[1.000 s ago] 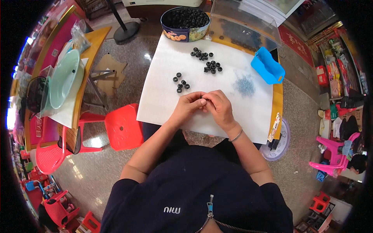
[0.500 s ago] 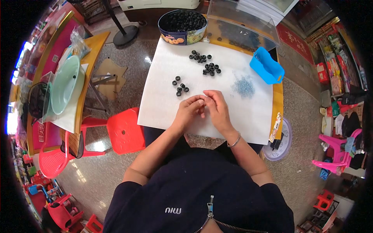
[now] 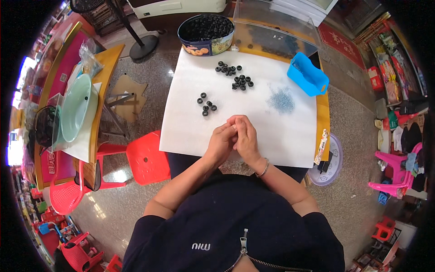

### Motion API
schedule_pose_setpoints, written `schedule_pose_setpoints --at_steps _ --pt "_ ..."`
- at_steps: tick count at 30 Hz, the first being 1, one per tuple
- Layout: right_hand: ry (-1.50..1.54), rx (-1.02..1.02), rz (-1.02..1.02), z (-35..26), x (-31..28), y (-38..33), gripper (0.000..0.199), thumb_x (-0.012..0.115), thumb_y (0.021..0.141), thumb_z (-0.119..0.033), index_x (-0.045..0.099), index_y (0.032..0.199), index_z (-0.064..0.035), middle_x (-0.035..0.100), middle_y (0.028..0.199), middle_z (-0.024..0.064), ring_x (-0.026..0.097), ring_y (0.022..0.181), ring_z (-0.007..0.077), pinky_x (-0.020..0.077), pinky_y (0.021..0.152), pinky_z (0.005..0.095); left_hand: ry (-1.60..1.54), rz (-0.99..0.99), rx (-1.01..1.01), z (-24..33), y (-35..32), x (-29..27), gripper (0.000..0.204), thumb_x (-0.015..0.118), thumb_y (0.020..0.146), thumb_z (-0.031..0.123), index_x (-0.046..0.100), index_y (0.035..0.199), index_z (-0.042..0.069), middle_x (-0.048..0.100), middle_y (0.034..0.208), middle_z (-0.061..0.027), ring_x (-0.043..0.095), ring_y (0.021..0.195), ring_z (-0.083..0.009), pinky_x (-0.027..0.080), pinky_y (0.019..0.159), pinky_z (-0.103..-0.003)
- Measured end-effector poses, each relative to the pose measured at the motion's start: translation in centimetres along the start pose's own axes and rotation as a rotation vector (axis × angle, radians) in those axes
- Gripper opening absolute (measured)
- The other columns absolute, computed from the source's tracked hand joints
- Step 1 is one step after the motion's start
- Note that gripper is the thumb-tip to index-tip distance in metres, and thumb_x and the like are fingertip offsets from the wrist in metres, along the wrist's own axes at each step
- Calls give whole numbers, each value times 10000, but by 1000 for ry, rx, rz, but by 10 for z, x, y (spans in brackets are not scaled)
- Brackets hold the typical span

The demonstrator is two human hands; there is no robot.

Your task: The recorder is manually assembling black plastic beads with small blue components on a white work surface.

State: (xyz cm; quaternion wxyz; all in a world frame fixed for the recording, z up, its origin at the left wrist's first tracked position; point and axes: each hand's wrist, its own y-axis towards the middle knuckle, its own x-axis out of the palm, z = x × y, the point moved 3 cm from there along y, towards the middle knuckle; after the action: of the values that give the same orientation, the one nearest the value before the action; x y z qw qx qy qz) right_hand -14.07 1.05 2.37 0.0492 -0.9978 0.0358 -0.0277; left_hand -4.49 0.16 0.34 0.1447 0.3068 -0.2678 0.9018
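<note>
My left hand [image 3: 221, 144] and my right hand [image 3: 247, 139] meet over the near part of a white sheet [image 3: 181, 131], fingers closed and pressed together. Whatever they hold, if anything, is hidden between the fingers. Just beyond my left hand lies a loose group of small black ring-shaped pieces [image 3: 214, 108]. Two more clusters of these black pieces [image 3: 243, 82] sit farther back on the sheet. Right of them spreads a pile of tiny pale blue bits [image 3: 282, 101], too small to make out singly.
At the back, an oval tin [image 3: 199, 49] is filled with black pieces, beside a clear plastic box [image 3: 272, 27]. A blue plastic bin [image 3: 312, 84] stands at the sheet's right edge. Left of the table are a red stool [image 3: 149, 158] and a side table with a pale green basin [image 3: 93, 104].
My hands have drawn slightly nearer to me and closed more tightly together, the right fingers now folded over the left fingertips. The whole view has shifted slightly.
</note>
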Motion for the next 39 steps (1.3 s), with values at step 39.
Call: schedule_pose_setpoints --at_steps 39 --pt "-41 -97 59 -9 -10 -10 345 404 976 -267 581 894 17 593 805 95 549 720 145 465 672 280 233 -102 23 -5 -17 17 257 474 930 149 531 1123 -10 562 846 -23 517 717 -94 455 615 -241"
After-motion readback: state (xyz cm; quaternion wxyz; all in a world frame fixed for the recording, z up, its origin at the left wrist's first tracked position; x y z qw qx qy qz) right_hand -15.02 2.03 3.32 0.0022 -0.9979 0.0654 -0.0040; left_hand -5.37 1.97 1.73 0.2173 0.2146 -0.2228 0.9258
